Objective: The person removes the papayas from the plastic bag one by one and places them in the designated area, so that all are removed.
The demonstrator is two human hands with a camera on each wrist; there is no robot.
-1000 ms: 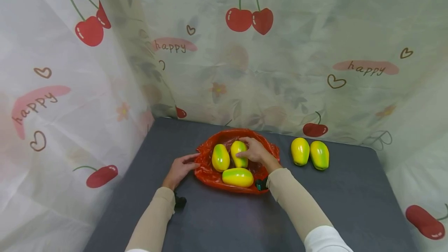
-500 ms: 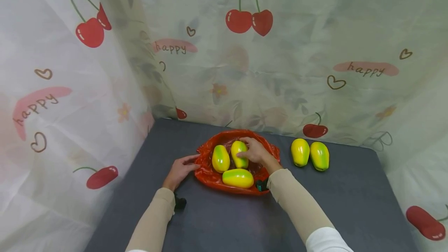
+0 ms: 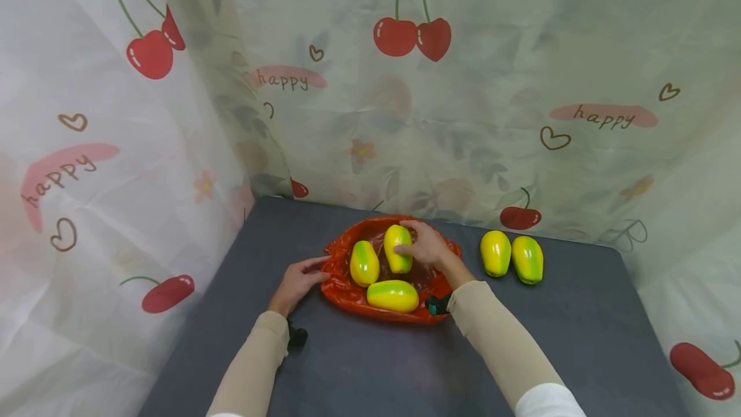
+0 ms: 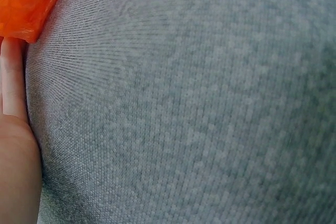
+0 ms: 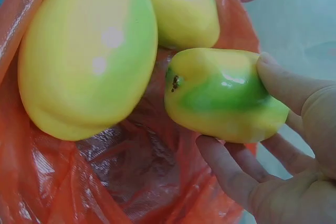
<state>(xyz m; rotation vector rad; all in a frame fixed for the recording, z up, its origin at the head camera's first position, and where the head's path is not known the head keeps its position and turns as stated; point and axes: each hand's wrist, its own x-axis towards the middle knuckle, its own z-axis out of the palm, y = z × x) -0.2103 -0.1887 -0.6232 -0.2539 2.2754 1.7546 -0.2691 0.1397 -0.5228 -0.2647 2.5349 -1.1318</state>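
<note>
Leftward, we are facing a pale curtain that is showing red cherries, brown hearts and the word "happy", and that is also running along the far side and the right side of the dark grey worktop. Coming rightward, we are reaching in with a beige left sleeve, a black wrist device sitting at its cuff. Of our two hands, the left hand is lying with its fingers fairly straight, and it is touching the left edge of the red plastic bag; the left wrist view is showing a finger running up to the plastic. The bag is lying spread open near the worktop's far side, and three yellow-green fruits are occupying it. The left fruit is pointing from far to near, while the near fruit is lying sideways by the bag's near rim. Just right of the left fruit, we are gripping the held fruit with our right hand, the thumb pressing one side and the fingers curling round the other. We are not managing to tell whether its underside is touching the bag. A beige right sleeve is stretching in from the near right. Farther right, two more fruits, the inner fruit and the outer fruit, are resting side by side on the worktop, outside the bag.
</note>
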